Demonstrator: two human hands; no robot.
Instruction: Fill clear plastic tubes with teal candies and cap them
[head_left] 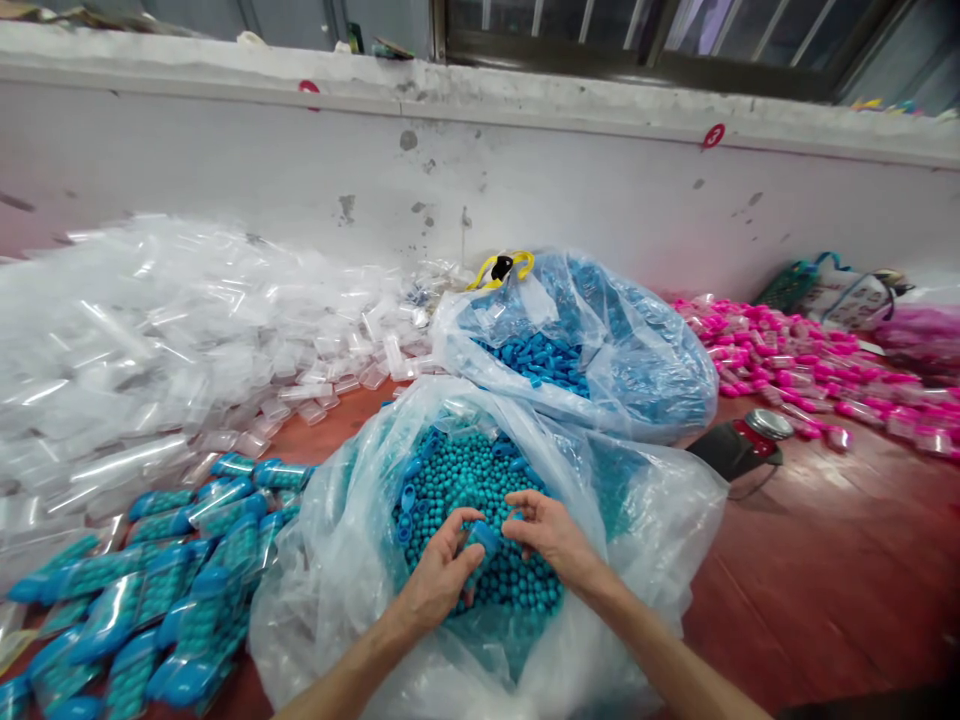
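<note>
My left hand (442, 572) is closed around a small container with a blue cap (484, 538), its body mostly hidden by my fingers. Just to the right, my right hand (551, 532) has its fingers curled in a pinch, with a bit of blue showing at the fingertips that is too small to name. Both hands are over a clear plastic bag (337, 550) full of teal beads (469, 465). Several blue caps (406, 510) lie among the beads along the left side of the bag.
Filled blue-capped containers (161, 570) lie heaped at left, below a large pile of clear empty containers (187, 320). Behind stands another bag (645, 350) of blue caps (536, 360), topped by a yellow-handled tool (499, 270). Pink-capped containers (810, 360) and a dark silver-topped object (742, 445) are right.
</note>
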